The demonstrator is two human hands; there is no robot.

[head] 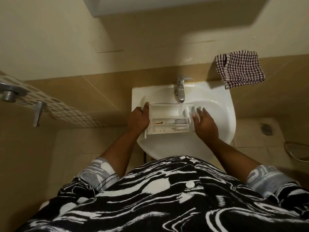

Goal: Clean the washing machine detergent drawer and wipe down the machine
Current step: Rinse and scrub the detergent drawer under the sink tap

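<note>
The white detergent drawer [167, 118] is held level over the basin of a white sink [222, 124] in the middle of the frame, just below the chrome faucet [179, 88]. Brown stains mark its lower compartments. The left hand [138, 119] grips the drawer's left end, thumb on top and the other fingers curled round the front panel. The right hand [204, 123] lies at the right end with its fingers [203, 111] straight and spread, holding nothing. A checked cloth [240, 69] hangs on the tiled wall at upper right. A metal door handle [39, 113] shows at left, a floor drain [267, 129] at right.
</note>
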